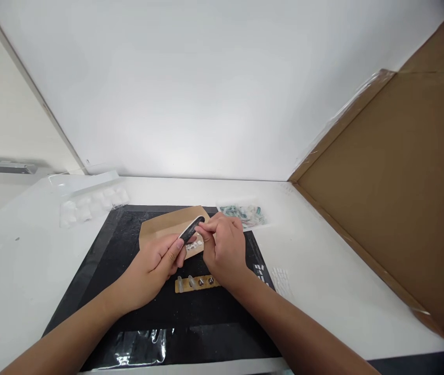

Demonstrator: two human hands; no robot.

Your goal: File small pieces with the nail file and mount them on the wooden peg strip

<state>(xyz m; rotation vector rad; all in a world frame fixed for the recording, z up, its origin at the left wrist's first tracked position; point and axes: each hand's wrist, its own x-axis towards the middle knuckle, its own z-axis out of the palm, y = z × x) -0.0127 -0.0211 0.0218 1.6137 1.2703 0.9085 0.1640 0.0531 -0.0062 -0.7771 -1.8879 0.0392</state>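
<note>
My left hand (163, 260) is closed around a dark nail file (190, 230) with a pale edge, which slants up to the right over the mat. My right hand (224, 245) meets the file's upper end with thumb and forefinger pinched together; any small piece between those fingertips is too small to make out. Behind both hands lies a brown cardboard tray (163, 221), partly covered by them, with small whitish pieces (194, 245) in it. Below the hands sits a yellowish strip (195, 284) bearing clear nail-tip-like pieces and shiny round metal spots; its right end is hidden by my right wrist.
A black mat (128, 255) covers the middle of the white table (323, 281). Clear bags stand behind: one with white pieces (93, 203) at left, one with greenish contents (243, 213) at right. Small white stickers (281, 281) lie right of the mat. A cardboard panel (394, 198) rises at right.
</note>
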